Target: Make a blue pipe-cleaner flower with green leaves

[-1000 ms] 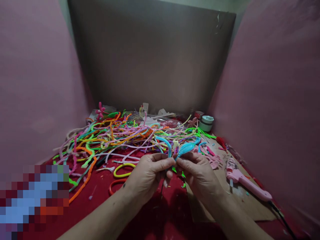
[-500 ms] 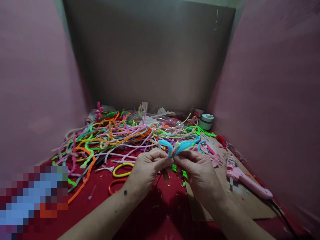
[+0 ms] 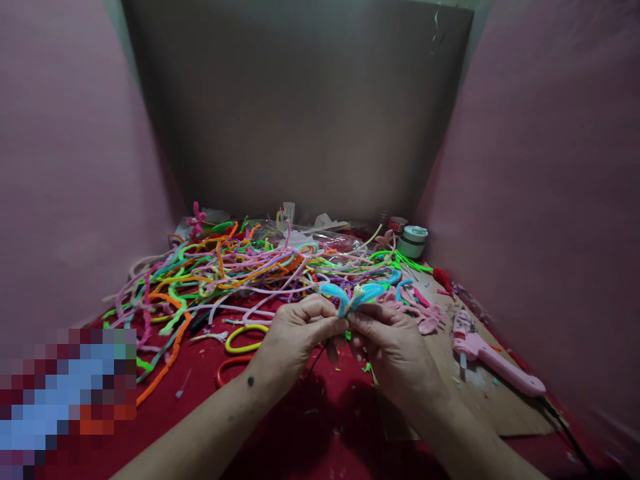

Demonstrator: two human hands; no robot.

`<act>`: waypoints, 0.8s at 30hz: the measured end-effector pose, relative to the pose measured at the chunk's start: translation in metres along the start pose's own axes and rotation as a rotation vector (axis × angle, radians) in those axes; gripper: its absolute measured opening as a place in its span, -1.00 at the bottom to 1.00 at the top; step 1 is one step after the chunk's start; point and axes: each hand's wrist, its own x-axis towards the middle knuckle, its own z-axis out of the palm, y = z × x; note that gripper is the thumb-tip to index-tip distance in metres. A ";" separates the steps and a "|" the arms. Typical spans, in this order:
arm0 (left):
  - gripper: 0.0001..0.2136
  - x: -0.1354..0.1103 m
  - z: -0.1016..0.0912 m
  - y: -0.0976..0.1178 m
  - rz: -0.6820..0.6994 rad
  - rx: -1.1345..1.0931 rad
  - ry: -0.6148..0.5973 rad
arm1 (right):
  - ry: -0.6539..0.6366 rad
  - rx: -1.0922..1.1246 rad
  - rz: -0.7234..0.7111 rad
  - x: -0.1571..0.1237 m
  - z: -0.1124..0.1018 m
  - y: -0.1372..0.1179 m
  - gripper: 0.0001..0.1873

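Observation:
Between my two hands is a light-blue pipe cleaner flower (image 3: 369,293), its petals spread to both sides around a small pale yellow centre. My left hand (image 3: 300,333) pinches its base from the left with thumb and fingertips. From the right, my right hand (image 3: 393,340) pinches the same base, so the fingertips of both hands nearly meet. A thin dark stem slants down below my left fingers. Just left of my left hand lie scissors with a yellow handle loop (image 3: 246,339) and a red one, partly hidden by my wrist.
A tangled heap of coloured pipe cleaners (image 3: 235,267) covers the back left of the red cloth (image 3: 300,433). On the right, a pink glue gun (image 3: 500,367) rests on a cardboard sheet (image 3: 480,417), near pink petal pieces (image 3: 423,313). A pale green jar (image 3: 413,242) stands behind.
The blue petals have shifted slightly and stand a little closer together. Both hands keep their pinch at the base, in nearly the same place.

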 end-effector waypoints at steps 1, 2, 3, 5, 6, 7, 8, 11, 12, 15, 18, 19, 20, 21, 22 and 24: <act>-0.83 0.000 0.000 0.000 -0.004 0.001 -0.003 | 0.000 -0.002 0.000 0.000 -0.001 0.000 -0.92; -0.83 0.000 -0.001 0.000 -0.009 0.003 -0.004 | 0.004 -0.008 0.000 0.001 -0.001 0.001 -0.92; -0.83 0.000 -0.001 0.000 -0.015 0.006 -0.009 | 0.012 -0.017 0.001 0.001 -0.002 0.002 -0.91; -0.83 -0.001 -0.001 -0.001 -0.022 0.013 -0.019 | 0.034 -0.035 0.001 0.002 -0.002 0.003 -0.90; -0.83 0.000 -0.002 -0.001 -0.023 0.018 -0.022 | 0.039 -0.041 0.000 0.002 -0.002 0.003 -0.89; -0.83 0.000 -0.002 -0.002 -0.023 0.021 -0.023 | 0.043 -0.045 -0.001 0.002 -0.002 0.003 -0.89; -0.83 0.000 -0.003 -0.003 -0.023 0.023 -0.026 | 0.041 -0.047 -0.004 0.002 -0.002 0.004 -0.89; -0.84 0.001 -0.005 -0.005 -0.014 0.020 -0.042 | 0.012 -0.062 -0.019 0.002 -0.003 0.004 -0.92; -0.84 0.001 -0.005 -0.006 -0.014 0.013 -0.053 | 0.000 -0.069 -0.027 0.002 -0.003 0.005 -0.93; -0.83 0.002 -0.008 -0.008 -0.034 -0.026 -0.092 | -0.034 -0.087 -0.049 0.002 -0.006 0.007 -0.94; -0.84 0.003 -0.010 -0.009 -0.066 -0.072 -0.144 | -0.068 -0.103 -0.066 0.002 -0.009 0.008 -0.88; -0.85 0.003 -0.011 -0.009 -0.077 -0.084 -0.166 | -0.079 -0.110 -0.071 0.002 -0.009 0.008 -0.87; -0.86 0.004 -0.012 -0.010 -0.088 -0.097 -0.188 | -0.089 -0.115 -0.074 0.002 -0.010 0.008 -0.87; -0.88 0.004 -0.013 -0.009 -0.098 -0.113 -0.209 | -0.104 -0.117 -0.075 0.002 -0.010 0.007 -0.86; -0.90 0.004 -0.014 -0.009 -0.110 -0.131 -0.229 | -0.127 -0.120 -0.070 0.002 -0.010 0.006 -0.84; -0.93 0.005 -0.015 -0.008 -0.140 -0.159 -0.262 | -0.192 -0.133 -0.036 0.003 -0.011 0.004 -0.78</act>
